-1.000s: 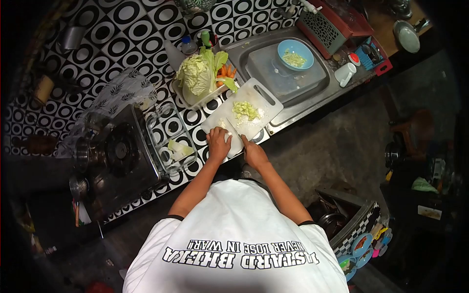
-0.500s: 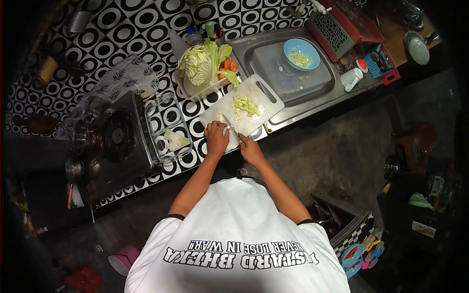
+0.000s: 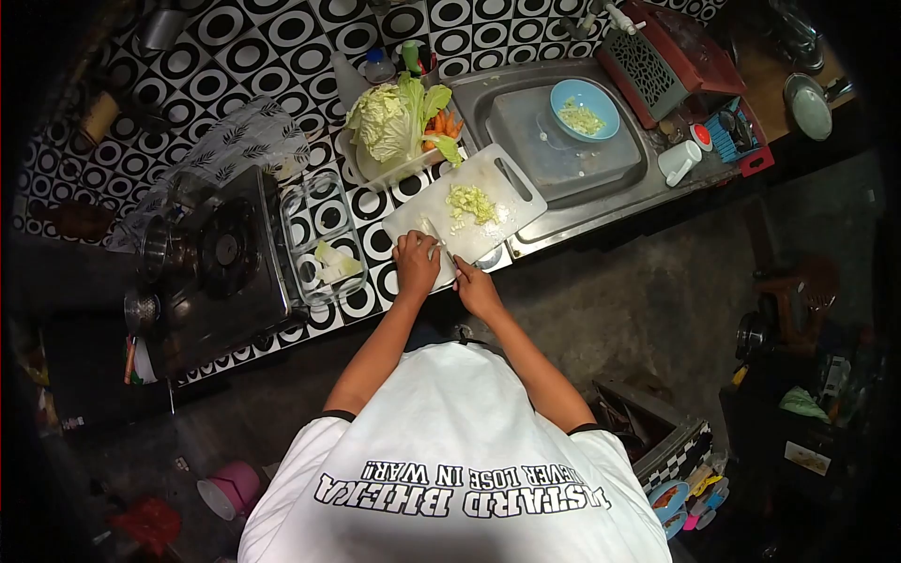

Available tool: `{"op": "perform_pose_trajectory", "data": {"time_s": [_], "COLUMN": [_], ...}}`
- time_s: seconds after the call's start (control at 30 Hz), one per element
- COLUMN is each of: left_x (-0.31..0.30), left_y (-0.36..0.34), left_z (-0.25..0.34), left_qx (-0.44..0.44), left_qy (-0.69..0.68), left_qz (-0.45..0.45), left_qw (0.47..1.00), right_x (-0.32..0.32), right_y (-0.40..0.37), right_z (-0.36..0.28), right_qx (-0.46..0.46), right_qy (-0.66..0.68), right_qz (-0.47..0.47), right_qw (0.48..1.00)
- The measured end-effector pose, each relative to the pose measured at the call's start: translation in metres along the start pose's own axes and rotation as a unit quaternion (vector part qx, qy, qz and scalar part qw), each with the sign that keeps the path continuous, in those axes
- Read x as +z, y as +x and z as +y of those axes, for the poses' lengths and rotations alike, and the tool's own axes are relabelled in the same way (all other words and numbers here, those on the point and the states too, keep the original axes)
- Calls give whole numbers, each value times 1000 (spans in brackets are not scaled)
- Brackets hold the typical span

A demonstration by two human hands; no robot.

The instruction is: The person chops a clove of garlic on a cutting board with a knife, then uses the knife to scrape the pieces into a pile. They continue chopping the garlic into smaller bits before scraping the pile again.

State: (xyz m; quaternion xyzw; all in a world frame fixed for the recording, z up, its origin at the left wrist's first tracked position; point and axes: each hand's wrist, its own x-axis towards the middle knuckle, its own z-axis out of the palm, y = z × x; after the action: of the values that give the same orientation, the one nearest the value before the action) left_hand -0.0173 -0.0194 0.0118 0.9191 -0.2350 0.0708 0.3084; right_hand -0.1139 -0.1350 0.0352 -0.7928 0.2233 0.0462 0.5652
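My right hand [image 3: 477, 289] is closed around the handle of a knife [image 3: 433, 232], whose blade lies across the lower left part of a white cutting board [image 3: 405, 217]. Beside the blade, my left hand [image 3: 416, 262] is pressed down on the board with curled fingers. A small pale piece shows at its fingertips, too hidden to name. Farther up the board sits a heap of chopped pale green cabbage [image 3: 472, 204]. In a glass dish [image 3: 358, 223] left of the board lies a cut chunk of cabbage [image 3: 335, 264].
A tub [image 3: 405, 173] behind the board holds a whole cabbage [image 3: 385, 123] and carrots [image 3: 444, 126]. Right of it, a blue bowl [image 3: 602, 132] with chopped bits stands on an upturned plastic container [image 3: 547, 164] in the sink [image 3: 476, 99]. A gas stove [image 3: 265, 246] stands at the left.
My right hand and the knife have shifted very slightly. My left hand keeps its place on the board. The whole view has tilted a little.
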Motion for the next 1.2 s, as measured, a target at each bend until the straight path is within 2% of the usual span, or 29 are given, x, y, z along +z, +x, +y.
{"op": "perform_pose_trajectory", "data": {"time_s": [0.17,0.47,0.87,1.2], "left_x": [-1,-6,-2,-7], "left_y": [3,8,7,9], "left_z": [2,6,2,4], "left_qx": [-36,-40,-18,-26], "left_qy": [2,19,30,22], "left_qz": [-32,-64,-48,-68], "left_qw": [999,997,998,997], "right_x": [-1,5,10,13], "right_y": [-3,-4,-8,-6], "right_z": [-4,2,0,6], "right_qx": [-10,3,31,39], "right_qy": [-7,0,4,4], "right_qz": [5,-12,-3,6], "right_qw": [1000,1000,1000,999]}}
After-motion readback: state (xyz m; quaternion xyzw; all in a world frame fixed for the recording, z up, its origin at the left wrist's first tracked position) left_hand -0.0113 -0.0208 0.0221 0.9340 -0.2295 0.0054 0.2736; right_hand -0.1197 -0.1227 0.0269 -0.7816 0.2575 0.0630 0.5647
